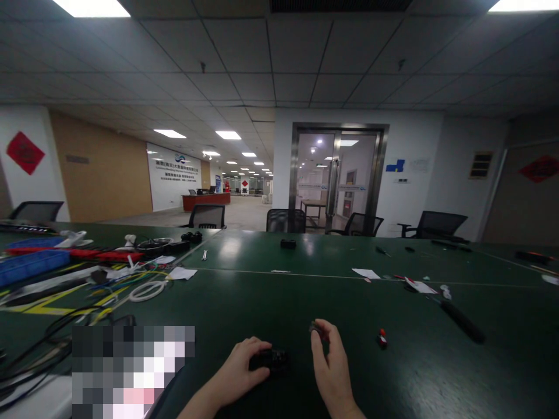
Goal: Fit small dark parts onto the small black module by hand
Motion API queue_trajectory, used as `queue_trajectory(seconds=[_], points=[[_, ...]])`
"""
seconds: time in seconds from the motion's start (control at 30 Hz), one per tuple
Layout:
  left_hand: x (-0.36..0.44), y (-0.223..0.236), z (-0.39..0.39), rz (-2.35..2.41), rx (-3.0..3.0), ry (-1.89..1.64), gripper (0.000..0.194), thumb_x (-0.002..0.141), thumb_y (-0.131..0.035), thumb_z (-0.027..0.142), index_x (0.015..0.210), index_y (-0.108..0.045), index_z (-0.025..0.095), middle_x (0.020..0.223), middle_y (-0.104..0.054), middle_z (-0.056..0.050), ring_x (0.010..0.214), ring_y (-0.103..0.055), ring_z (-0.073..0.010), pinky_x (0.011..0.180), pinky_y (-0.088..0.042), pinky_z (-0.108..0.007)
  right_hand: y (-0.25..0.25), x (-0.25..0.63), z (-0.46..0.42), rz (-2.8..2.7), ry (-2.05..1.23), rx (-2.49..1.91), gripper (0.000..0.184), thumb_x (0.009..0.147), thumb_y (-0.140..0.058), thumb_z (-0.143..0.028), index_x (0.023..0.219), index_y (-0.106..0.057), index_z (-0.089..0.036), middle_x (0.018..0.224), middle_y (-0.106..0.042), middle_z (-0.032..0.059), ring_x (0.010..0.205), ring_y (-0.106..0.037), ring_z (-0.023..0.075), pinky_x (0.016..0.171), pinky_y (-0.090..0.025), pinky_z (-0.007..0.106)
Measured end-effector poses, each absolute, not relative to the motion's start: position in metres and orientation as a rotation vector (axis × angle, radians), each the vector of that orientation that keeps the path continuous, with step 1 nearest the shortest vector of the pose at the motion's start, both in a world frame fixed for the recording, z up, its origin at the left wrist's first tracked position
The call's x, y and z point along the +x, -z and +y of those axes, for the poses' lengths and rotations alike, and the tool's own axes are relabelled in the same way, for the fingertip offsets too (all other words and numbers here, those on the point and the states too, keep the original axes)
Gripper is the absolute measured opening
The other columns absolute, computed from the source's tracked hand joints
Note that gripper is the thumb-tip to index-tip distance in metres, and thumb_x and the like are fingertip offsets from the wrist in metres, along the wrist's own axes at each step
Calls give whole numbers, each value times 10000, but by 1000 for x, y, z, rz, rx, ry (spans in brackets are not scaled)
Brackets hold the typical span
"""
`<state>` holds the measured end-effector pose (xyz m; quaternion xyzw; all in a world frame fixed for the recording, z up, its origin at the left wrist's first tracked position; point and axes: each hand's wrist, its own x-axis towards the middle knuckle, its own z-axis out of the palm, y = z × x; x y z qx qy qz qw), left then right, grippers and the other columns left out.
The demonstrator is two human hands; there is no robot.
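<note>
The left hand (244,365) is closed round the left end of a black device (279,359), which sits low over the near middle of the counter (419,372); whether it rests on the surface I cannot tell. Just to its right, the right hand (332,366) pinches a small piece (313,327) between thumb and fingertips, the grip narrow; the piece is too blurred to identify. So slight a hold could let it slip and roll, and on this dark green top it would be hard to spot. The device might also twist if pushed, since the left hand grips only one end.

Farther right lies a small red-and-black item (382,338), near enough for a stray forearm to knock. Beyond it is a dark-handled tool (463,323). On the left, a white coiled cable (148,291) and black cables (52,334) could snag a sleeve.
</note>
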<state>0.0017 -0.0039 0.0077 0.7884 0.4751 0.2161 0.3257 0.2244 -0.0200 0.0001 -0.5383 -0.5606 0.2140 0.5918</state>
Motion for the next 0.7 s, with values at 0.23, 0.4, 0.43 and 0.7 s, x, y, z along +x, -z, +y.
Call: queue_trajectory(seconds=[0.23,0.4,0.43,0.7], points=[[2,-11,-5,1273,2065,-555,447,751,-593,295,1192,-542,244,1194,-544,-27,1113,-471,-231,990,-324,-347,0,223,-20,-1299,-472,-1240,335,824,-492,-470,1039,-586,-231,990,-638,50,951,-578,233,806,-479,357],[3,-12,-6,1279,2056,-553,454,746,-592,297,1193,-545,235,1189,-545,-31,1110,-470,-236,979,-331,-343,1,223,-18,-1292,-434,-1225,340,814,-509,-478,1018,-596,-220,965,-640,53,925,-580,226,800,-476,349],[3,-13,-6,1281,2056,-552,457,743,-592,293,1193,-545,232,1187,-546,-33,1107,-472,-236,977,-332,-341,1,223,-18,-1296,-438,-1228,341,815,-507,-479,1021,-594,-220,967,-638,53,925,-579,225,802,-475,348],[5,-15,-6,1285,2068,-551,456,730,-595,251,1183,-554,220,1145,-560,-38,1069,-493,-227,959,-348,-332,2,223,-17,-1331,-462,-1258,368,824,-489,-491,1047,-576,-211,994,-629,57,940,-575,227,822,-460,361]])
